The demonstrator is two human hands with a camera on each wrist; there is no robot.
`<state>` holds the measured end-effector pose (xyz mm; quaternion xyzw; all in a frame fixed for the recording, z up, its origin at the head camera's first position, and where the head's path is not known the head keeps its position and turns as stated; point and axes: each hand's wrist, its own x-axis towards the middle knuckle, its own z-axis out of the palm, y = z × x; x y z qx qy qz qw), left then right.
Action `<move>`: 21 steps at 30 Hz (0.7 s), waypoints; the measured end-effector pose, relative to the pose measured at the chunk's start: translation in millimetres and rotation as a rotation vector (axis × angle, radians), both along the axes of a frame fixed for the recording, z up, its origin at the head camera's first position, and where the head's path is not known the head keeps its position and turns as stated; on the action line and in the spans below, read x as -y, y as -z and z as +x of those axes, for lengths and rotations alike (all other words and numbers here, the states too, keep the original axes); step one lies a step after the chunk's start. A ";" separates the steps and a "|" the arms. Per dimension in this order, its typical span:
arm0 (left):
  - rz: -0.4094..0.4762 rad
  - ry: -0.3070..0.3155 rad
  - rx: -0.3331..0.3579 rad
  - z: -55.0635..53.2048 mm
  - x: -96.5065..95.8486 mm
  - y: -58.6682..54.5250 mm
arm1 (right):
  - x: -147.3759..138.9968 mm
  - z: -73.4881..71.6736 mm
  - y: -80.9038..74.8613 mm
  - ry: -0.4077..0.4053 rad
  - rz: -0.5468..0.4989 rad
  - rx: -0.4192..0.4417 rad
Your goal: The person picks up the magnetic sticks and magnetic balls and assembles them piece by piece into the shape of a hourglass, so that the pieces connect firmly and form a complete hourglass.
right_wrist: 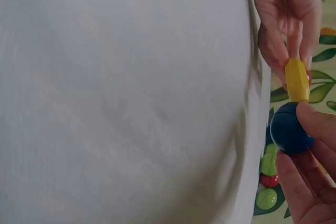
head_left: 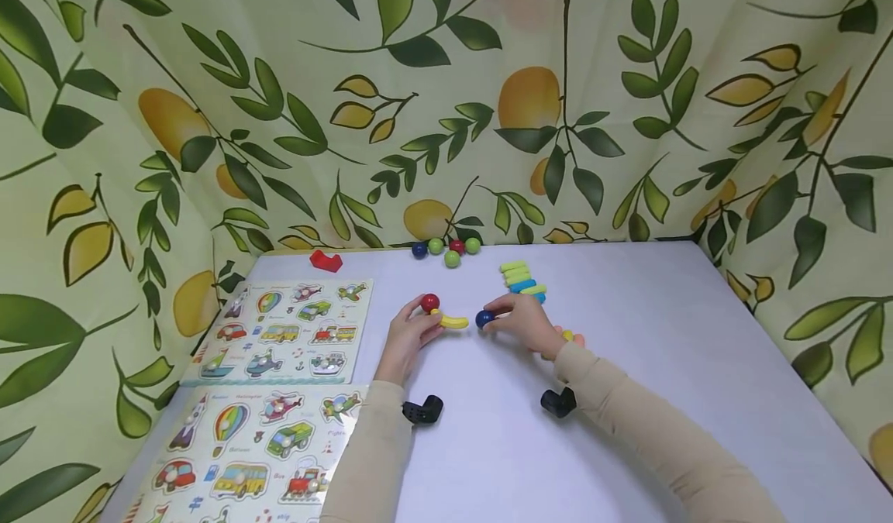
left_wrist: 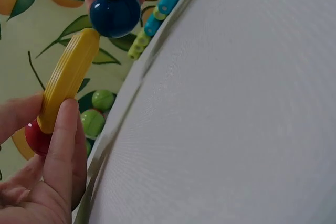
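Between its fingertips my left hand [head_left: 407, 343] pinches a curved yellow rod [head_left: 454, 322] with a ribbed side. A red ball [head_left: 430, 303] sits at the rod's left end, beside the left fingers. My right hand [head_left: 523, 324] holds a dark blue ball [head_left: 484, 319] between thumb and fingers. In the head view a narrow gap parts this ball from the rod's free end. The left wrist view has the blue ball [left_wrist: 115, 14] just past the rod's tip, and the right wrist view shows the yellow rod [right_wrist: 297, 80] nearly end-on above it.
Several green, red and blue balls [head_left: 452, 259] lie along the back edge. Short green and blue rods [head_left: 516, 277] lie beyond the right hand, and pinkish and yellow pieces [head_left: 578, 339] by its wrist. Two picture puzzle boards [head_left: 364, 306] lie left, a red piece [head_left: 325, 260] behind them.
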<state>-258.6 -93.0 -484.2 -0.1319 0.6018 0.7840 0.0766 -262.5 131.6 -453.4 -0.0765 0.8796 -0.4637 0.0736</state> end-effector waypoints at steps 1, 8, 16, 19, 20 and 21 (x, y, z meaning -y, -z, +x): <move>-0.003 0.004 -0.004 0.4 0.4 -0.1 | 2.0 2.0 0.1 -0.016 0.002 -0.017; -0.018 0.043 -0.017 1.4 -0.6 1.3 | 9.8 9.1 -2.0 -0.040 0.032 -0.060; -0.016 0.028 0.017 1.5 -2.6 1.9 | 6.0 8.7 0.3 -0.045 -0.004 -0.044; -0.013 0.034 0.016 1.4 -2.8 2.5 | -5.6 6.2 -2.0 0.007 -0.030 0.012; -0.013 0.037 0.015 1.2 -2.8 2.9 | -11.3 4.6 -3.2 0.041 -0.037 0.038; -0.012 0.039 0.014 1.0 -2.9 3.4 | -18.1 2.5 -4.3 0.075 -0.051 0.059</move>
